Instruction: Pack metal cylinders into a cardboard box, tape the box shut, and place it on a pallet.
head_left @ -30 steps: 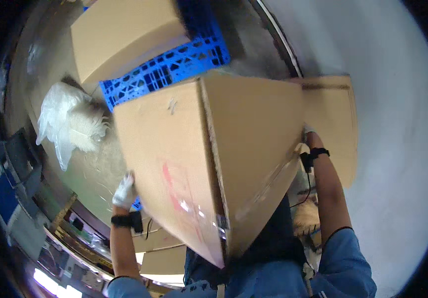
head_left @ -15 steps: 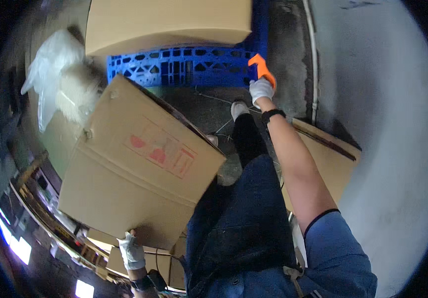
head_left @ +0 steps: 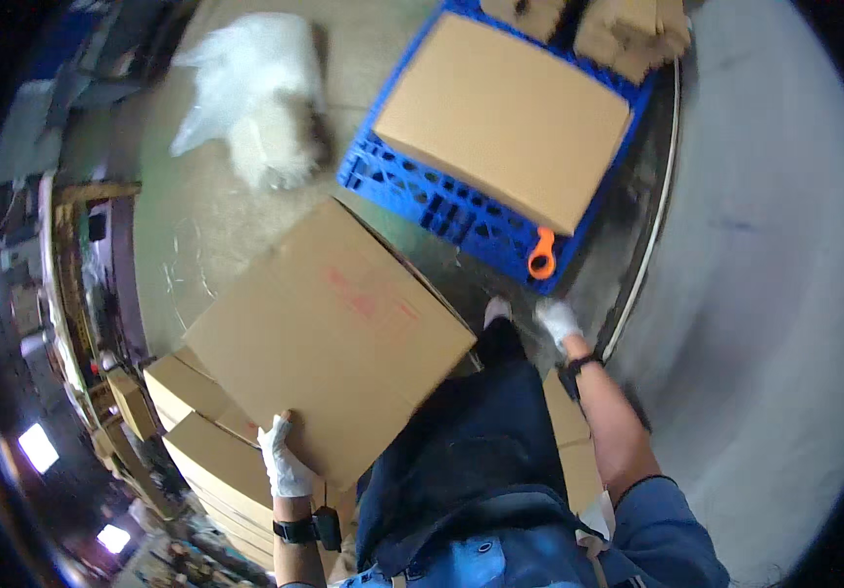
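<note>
My left hand (head_left: 288, 463), in a white glove, grips the near edge of a large cardboard box (head_left: 329, 328) with faint red print. The box is held tilted in front of my left side, and a dark gap runs along its far right edge. My right hand (head_left: 558, 321), also gloved, is empty and slightly blurred, its fingers apart over the floor beside my leg. Just beyond it, an orange tool with a ring-shaped end (head_left: 542, 257) lies on the corner of a blue plastic pallet (head_left: 412, 186). Another cardboard box (head_left: 505, 118) rests on that pallet.
Stacked cardboard boxes (head_left: 221, 456) stand at my left, and more cardboard (head_left: 574, 441) is behind my right arm. A white plastic-wrapped bundle (head_left: 270, 108) lies on the floor at far left. Along the right runs a pale pipe (head_left: 659, 216) beside a grey wall (head_left: 765, 294).
My right hand has let go of the orange tool, now on the pallet, and drawn back toward me. The view has turned and shows more of the pallet. My left hand still holds the box.
</note>
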`<act>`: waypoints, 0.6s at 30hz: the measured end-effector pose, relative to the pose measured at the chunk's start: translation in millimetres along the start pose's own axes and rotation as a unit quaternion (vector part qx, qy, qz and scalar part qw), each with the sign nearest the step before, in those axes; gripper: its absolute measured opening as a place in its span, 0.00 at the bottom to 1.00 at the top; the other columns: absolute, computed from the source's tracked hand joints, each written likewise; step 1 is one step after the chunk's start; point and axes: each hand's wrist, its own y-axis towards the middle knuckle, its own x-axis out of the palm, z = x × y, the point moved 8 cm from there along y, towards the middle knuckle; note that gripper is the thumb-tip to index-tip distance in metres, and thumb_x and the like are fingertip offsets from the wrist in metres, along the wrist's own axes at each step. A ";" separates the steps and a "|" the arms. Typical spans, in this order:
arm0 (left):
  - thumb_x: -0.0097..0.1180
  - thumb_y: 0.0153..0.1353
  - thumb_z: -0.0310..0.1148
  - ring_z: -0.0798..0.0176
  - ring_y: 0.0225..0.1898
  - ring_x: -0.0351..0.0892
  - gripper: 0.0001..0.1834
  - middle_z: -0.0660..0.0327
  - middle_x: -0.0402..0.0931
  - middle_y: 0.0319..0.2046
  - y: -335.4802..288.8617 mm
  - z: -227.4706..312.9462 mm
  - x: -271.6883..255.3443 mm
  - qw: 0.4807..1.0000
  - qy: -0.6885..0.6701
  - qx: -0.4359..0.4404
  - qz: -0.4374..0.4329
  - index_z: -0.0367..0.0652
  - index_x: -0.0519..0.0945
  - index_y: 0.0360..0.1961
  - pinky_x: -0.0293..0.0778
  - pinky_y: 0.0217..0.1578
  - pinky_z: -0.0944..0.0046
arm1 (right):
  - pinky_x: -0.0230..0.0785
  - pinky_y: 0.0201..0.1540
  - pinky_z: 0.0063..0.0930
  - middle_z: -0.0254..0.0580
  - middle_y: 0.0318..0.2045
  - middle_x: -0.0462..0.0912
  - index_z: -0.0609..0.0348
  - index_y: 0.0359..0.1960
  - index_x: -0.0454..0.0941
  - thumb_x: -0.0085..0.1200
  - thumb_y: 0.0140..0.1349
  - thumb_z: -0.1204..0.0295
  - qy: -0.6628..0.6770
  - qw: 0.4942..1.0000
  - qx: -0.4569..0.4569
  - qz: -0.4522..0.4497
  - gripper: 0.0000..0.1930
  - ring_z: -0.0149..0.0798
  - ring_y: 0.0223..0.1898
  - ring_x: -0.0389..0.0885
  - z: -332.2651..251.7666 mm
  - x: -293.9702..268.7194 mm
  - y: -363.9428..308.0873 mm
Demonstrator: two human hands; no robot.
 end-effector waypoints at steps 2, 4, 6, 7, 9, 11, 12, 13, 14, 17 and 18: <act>0.58 0.55 0.31 0.68 0.34 0.76 0.10 0.66 0.77 0.31 -20.2 31.2 5.5 0.999 -0.025 0.020 -0.027 0.41 0.76 0.38 0.72 0.37 0.67 | 0.70 0.43 0.46 0.56 0.37 0.80 0.61 0.34 0.79 0.47 0.58 0.59 -0.031 0.987 -0.042 -0.151 0.17 0.57 0.40 0.77 13.1 9.1 -25.7; 0.59 0.53 0.29 0.68 0.32 0.76 0.12 0.65 0.76 0.31 -20.2 44.3 -20.5 0.997 -0.029 0.038 -0.059 0.39 0.75 0.39 0.73 0.35 0.67 | 0.72 0.40 0.45 0.52 0.36 0.80 0.56 0.31 0.79 0.51 0.55 0.58 -0.304 0.912 -0.255 -0.101 0.14 0.53 0.37 0.79 -19.9 -4.1 -60.7; 0.60 0.53 0.31 0.68 0.33 0.74 0.14 0.65 0.76 0.32 -29.5 78.5 -21.5 0.995 -0.065 0.052 -0.054 0.39 0.75 0.40 0.72 0.36 0.67 | 0.72 0.38 0.41 0.54 0.34 0.80 0.60 0.34 0.78 0.55 0.56 0.57 -0.268 0.931 -0.236 -0.080 0.17 0.52 0.35 0.79 -2.1 -20.0 -71.7; 0.61 0.52 0.33 0.69 0.33 0.73 0.16 0.66 0.75 0.32 -31.9 94.8 -25.4 0.995 -0.070 0.050 -0.055 0.39 0.75 0.41 0.71 0.37 0.67 | 0.72 0.39 0.42 0.56 0.35 0.80 0.61 0.35 0.79 0.56 0.55 0.56 -0.220 0.943 -0.244 -0.054 0.19 0.54 0.36 0.79 15.1 -25.0 -69.8; 0.63 0.51 0.34 0.70 0.32 0.73 0.17 0.65 0.76 0.32 -28.1 105.1 -61.4 0.992 -0.096 0.078 -0.041 0.39 0.75 0.41 0.71 0.37 0.67 | 0.73 0.39 0.38 0.55 0.35 0.81 0.63 0.37 0.79 0.57 0.54 0.55 -0.348 0.892 -0.279 -0.080 0.21 0.49 0.36 0.80 -26.0 -21.7 -87.8; 0.64 0.51 0.35 0.70 0.33 0.73 0.17 0.66 0.76 0.32 -24.9 107.0 -67.9 0.990 -0.108 0.077 -0.041 0.39 0.76 0.40 0.71 0.37 0.67 | 0.72 0.40 0.44 0.51 0.36 0.81 0.55 0.32 0.79 0.51 0.54 0.54 -0.331 0.904 -0.241 -0.124 0.18 0.54 0.36 0.80 -42.5 -28.1 -84.1; 0.64 0.51 0.35 0.70 0.33 0.73 0.17 0.66 0.76 0.32 -20.2 109.4 -74.4 0.988 -0.126 0.084 -0.031 0.39 0.76 0.40 0.71 0.37 0.67 | 0.72 0.42 0.44 0.51 0.37 0.81 0.55 0.33 0.80 0.51 0.53 0.52 -0.349 0.883 -0.295 -0.106 0.19 0.54 0.37 0.79 -75.2 -30.7 -92.2; 0.64 0.51 0.35 0.70 0.33 0.73 0.17 0.66 0.76 0.32 -14.0 112.8 -79.1 0.987 -0.129 0.088 -0.037 0.39 0.76 0.39 0.70 0.37 0.67 | 0.71 0.43 0.44 0.52 0.38 0.80 0.55 0.33 0.80 0.52 0.52 0.51 -0.365 0.859 -0.347 -0.088 0.20 0.53 0.39 0.79 -107.8 -33.4 -100.5; 0.64 0.51 0.35 0.71 0.33 0.72 0.17 0.66 0.76 0.32 -3.0 123.1 -77.2 0.984 -0.138 0.084 -0.070 0.39 0.76 0.39 0.70 0.37 0.67 | 0.70 0.46 0.42 0.51 0.41 0.80 0.54 0.36 0.81 0.53 0.51 0.50 -0.080 0.962 -0.209 -0.153 0.21 0.52 0.43 0.79 -52.2 -32.5 -55.7; 0.64 0.51 0.34 0.72 0.30 0.71 0.14 0.67 0.75 0.31 43.9 150.1 -95.3 0.977 -0.159 0.105 -0.096 0.39 0.76 0.36 0.70 0.32 0.69 | 0.69 0.48 0.40 0.51 0.42 0.80 0.55 0.38 0.80 0.52 0.52 0.48 -0.011 0.980 -0.130 -0.150 0.23 0.50 0.45 0.78 -92.6 -25.8 -27.1; 0.64 0.51 0.35 0.71 0.31 0.72 0.16 0.66 0.76 0.32 65.9 154.5 -103.4 0.971 -0.178 0.126 -0.098 0.38 0.76 0.38 0.70 0.34 0.68 | 0.70 0.48 0.37 0.52 0.42 0.80 0.56 0.39 0.80 0.52 0.54 0.47 -0.039 0.966 -0.214 -0.138 0.24 0.50 0.45 0.79 -139.0 -30.2 -29.2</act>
